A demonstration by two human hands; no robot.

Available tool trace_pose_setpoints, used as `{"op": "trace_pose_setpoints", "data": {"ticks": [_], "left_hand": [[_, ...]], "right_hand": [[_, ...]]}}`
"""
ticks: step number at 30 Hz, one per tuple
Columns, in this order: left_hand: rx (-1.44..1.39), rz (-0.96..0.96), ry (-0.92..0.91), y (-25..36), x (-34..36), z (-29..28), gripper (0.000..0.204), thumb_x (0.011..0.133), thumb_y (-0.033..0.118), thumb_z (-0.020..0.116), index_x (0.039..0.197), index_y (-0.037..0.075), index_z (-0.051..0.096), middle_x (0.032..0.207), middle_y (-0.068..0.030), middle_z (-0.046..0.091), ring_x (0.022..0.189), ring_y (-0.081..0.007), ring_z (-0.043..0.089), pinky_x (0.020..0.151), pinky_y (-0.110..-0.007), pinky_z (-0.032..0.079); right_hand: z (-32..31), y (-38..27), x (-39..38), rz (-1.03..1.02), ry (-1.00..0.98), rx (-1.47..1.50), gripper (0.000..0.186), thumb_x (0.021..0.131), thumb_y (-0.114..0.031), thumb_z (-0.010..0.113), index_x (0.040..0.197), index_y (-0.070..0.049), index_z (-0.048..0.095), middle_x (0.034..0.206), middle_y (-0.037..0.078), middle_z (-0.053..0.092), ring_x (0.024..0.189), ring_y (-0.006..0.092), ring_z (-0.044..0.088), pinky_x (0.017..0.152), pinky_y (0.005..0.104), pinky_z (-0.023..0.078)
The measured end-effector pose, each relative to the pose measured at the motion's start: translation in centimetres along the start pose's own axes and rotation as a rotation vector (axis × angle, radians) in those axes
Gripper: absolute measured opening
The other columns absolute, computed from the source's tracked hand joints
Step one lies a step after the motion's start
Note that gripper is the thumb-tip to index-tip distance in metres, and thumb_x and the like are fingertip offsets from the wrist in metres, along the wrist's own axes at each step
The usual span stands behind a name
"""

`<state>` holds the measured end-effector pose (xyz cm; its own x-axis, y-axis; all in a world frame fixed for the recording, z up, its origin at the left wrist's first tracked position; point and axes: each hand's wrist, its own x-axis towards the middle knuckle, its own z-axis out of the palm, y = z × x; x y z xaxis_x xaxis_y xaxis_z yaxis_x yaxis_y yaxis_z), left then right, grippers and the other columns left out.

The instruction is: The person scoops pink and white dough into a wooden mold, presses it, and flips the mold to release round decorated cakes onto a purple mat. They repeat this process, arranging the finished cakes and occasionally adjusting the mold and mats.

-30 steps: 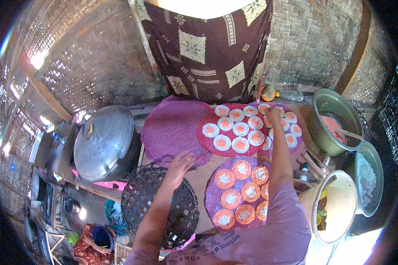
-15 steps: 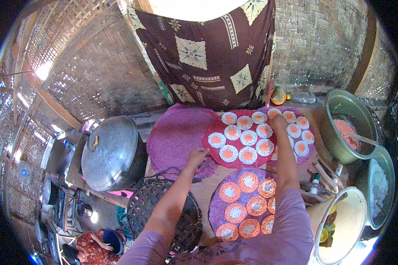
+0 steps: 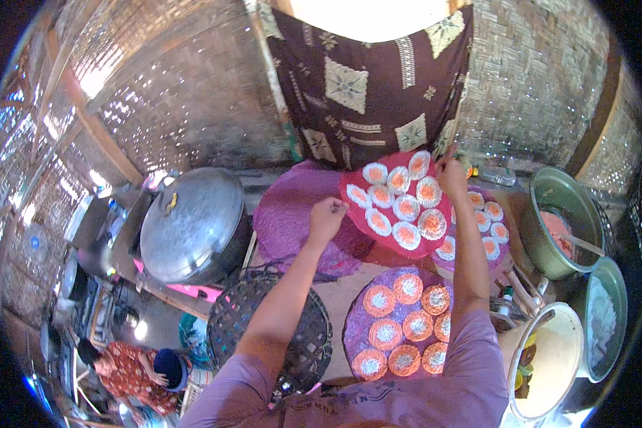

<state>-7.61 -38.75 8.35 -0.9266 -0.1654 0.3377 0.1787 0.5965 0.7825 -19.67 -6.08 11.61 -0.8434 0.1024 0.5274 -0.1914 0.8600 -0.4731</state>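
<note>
A red round mat is raised and tilted, bearing several white discs with orange centres. My left hand pinches its left edge and my right hand grips its upper right edge. A purple mat with no discs lies to the left, while another purple mat at right carries more white discs. In front, a purple mat holds several orange discs with pale centres.
A lidded metal pot and black basket are left. Green tubs, a cream bucket and sticks stand right. A patterned cloth hangs behind. A person in red works at lower left.
The red mat with its discs has been lifted and tilted. My left hand moved up to its left edge; my right hand moved from among the discs to its upper edge.
</note>
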Motion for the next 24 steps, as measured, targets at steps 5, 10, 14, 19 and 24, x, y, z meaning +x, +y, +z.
{"op": "trace_pose_setpoints", "data": {"ticks": [5, 10, 14, 19, 24], "left_hand": [[-0.155, 0.006, 0.096, 2.8, -5.4, -12.3, 0.019, 0.084, 0.018, 0.065, 0.085, -0.001, 0.065, 0.073, -0.0063, 0.067, 0.065, -0.0098, 0.059, 0.061, -0.028, 0.046], [-0.079, -0.028, 0.161, 3.5, -16.3, -25.1, 0.018, 0.086, 0.016, 0.065, 0.086, -0.002, 0.063, 0.073, -0.002, 0.064, 0.067, -0.0063, 0.056, 0.061, -0.024, 0.045], [-0.068, -0.284, 0.195, 2.0, -26.1, -30.5, 0.018, 0.085, 0.017, 0.066, 0.08, 0.0, 0.062, 0.068, 0.0002, 0.059, 0.065, -0.0049, 0.051, 0.058, -0.024, 0.042], [0.088, -0.439, 0.306, -3.2, -37.5, -31.5, 0.018, 0.084, 0.018, 0.068, 0.08, 0.001, 0.062, 0.063, 0.0005, 0.058, 0.059, -0.0067, 0.049, 0.055, -0.025, 0.042], [0.235, -0.377, 0.38, -9.1, -43.8, -28.4, 0.02, 0.08, 0.019, 0.07, 0.077, 0.001, 0.062, 0.063, -0.0066, 0.061, 0.056, -0.0128, 0.053, 0.055, -0.03, 0.044]], "right_hand": [[-6.0, -8.7, -3.0, -0.225, -0.021, 0.37, 0.016, 0.085, -0.015, 0.062, 0.087, 0.001, 0.064, 0.078, 0.019, 0.066, 0.072, 0.0292, 0.065, 0.066, 0.038, 0.049], [-5.0, -17.3, -9.1, -0.308, -0.192, 0.574, 0.016, 0.086, -0.014, 0.062, 0.09, 0.001, 0.065, 0.078, 0.015, 0.067, 0.068, 0.0216, 0.061, 0.067, 0.0337, 0.048], [-0.4, -22.3, -16.2, -0.358, -0.379, 0.752, 0.013, 0.087, -0.012, 0.062, 0.088, 0.001, 0.064, 0.077, 0.009, 0.065, 0.071, 0.0139, 0.059, 0.067, 0.0308, 0.047], [5.0, -24.2, -24.9, -0.29, -0.626, 0.706, 0.012, 0.086, -0.011, 0.06, 0.086, 0.0, 0.064, 0.081, 0.012, 0.068, 0.074, 0.0193, 0.063, 0.069, 0.0339, 0.048], [8.9, -22.2, -29.9, -0.283, -0.647, 0.522, 0.014, 0.082, -0.012, 0.061, 0.086, 0.0, 0.064, 0.083, 0.018, 0.067, 0.078, 0.0272, 0.066, 0.07, 0.0378, 0.049]]}}
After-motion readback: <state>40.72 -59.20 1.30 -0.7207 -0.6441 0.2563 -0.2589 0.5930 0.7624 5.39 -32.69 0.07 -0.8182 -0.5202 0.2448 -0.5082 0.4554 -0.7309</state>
